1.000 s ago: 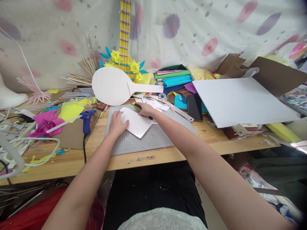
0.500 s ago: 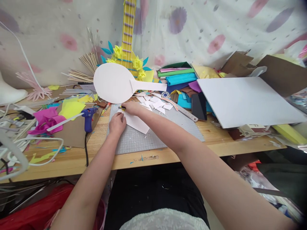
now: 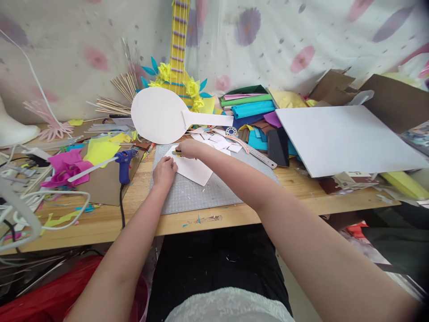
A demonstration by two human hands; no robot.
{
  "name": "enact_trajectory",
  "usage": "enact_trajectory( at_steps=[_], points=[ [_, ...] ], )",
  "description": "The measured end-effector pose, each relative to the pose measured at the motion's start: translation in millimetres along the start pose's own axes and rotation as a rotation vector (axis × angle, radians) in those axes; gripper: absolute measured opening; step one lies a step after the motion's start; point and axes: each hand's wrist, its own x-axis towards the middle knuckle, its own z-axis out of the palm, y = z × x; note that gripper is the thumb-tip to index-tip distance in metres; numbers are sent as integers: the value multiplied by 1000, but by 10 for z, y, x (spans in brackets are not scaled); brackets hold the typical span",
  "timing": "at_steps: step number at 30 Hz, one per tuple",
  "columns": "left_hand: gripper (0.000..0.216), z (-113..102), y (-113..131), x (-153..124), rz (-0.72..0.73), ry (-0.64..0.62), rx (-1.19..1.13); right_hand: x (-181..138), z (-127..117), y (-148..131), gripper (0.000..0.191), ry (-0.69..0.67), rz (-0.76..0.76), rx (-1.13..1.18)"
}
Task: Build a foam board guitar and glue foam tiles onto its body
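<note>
A white foam board piece (image 3: 199,171) lies at an angle on the grey cutting mat (image 3: 187,202). My right hand (image 3: 188,149) grips a yellow and black utility knife (image 3: 177,152) over the piece's far-left part. Its blade tip is too small to make out. Flat against the board's left edge rests my left hand (image 3: 165,172), its fingers slightly bent and pressing down on the board and mat. Several small white offcuts (image 3: 221,144) are scattered just beyond my right wrist. Behind both hands leans a white paddle-shaped cutout (image 3: 157,115).
A blue glue gun (image 3: 124,166) with its cord stands on the left, among coloured scraps. On the right are a steel ruler (image 3: 262,157), a dark phone (image 3: 278,148) and a large white board (image 3: 345,141). A yellow guitar-shaped craft (image 3: 177,67) stands at the back.
My right hand has moved slightly right with the knife. The white piece has shifted and turned a little to the right. My left hand stays in nearly the same place.
</note>
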Motion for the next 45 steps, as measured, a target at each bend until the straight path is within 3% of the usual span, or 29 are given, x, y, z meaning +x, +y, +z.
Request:
enact_trajectory(
  at_steps=[5, 15, 24, 27, 29, 31, 34, 41, 45],
  points=[
    [34, -4, 16, 11, -1, 5, 8, -471, 119, 355, 46, -61, -48, -161],
    [34, 19, -9, 21, -10, 31, 44, -1426, 195, 835, 46, -97, 41, -60],
    [37, 9, -23, 6, 26, 66, 44, -1873, 118, 1262, 44, -149, 121, 115],
    [44, -64, -87, 54, 156, 70, 70, -1852, 111, 1274, 48, -115, 211, 264],
    [58, -153, -129, 135, 326, -56, 102, -1785, 120, 1286, 49, -66, 238, 293],
    [76, -256, -129, 246, 451, -281, 148, -1700, 140, 1322, 49, -23, 249, 286],
    [98, -369, -1, 416, 456, -550, 276, -1572, 194, 1394, 51, 5, 269, 319],
    [111, -315, 508, 580, 494, -675, 419, -1319, 321, 1295, 57, 198, 322, 501],
    [112, -258, 623, 584, 548, -736, 530, -1160, 378, 1140, 63, 295, 391, 353]
  ],
)
